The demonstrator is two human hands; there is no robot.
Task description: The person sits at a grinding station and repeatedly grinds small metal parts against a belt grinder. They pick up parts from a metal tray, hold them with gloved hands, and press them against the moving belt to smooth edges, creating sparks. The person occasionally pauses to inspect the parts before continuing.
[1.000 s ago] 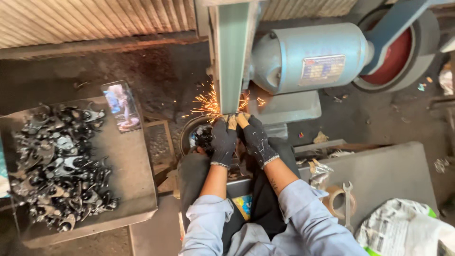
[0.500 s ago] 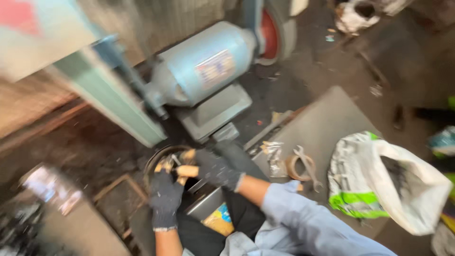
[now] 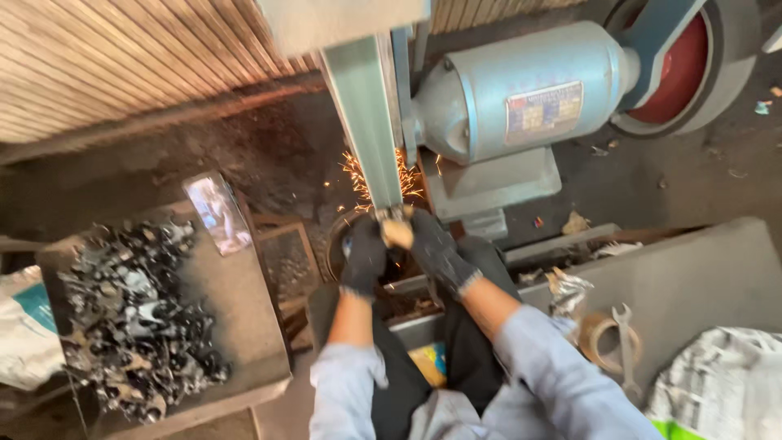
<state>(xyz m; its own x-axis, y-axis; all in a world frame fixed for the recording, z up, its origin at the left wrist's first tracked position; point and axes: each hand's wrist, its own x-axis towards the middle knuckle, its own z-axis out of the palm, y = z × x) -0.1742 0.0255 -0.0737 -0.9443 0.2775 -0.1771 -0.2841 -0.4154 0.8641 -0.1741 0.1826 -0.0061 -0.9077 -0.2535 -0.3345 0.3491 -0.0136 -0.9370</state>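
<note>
Workpiece: a small metal piece (image 3: 397, 232) is pressed to the grinder belt (image 3: 371, 138), sparks thrown.
Left hand (image 3: 364, 254): gloved, clenched on it.
Right hand (image 3: 436, 251): gloved, gripping it too.
Left: tray of metal parts (image 3: 130, 318).
Behind: grey motor (image 3: 521, 90).

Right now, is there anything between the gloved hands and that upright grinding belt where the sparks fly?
Nothing visible. The left hand and right hand press a small workpiece straight against the grinding belt, with sparks at the contact. Their grip hides most of the piece.
</note>
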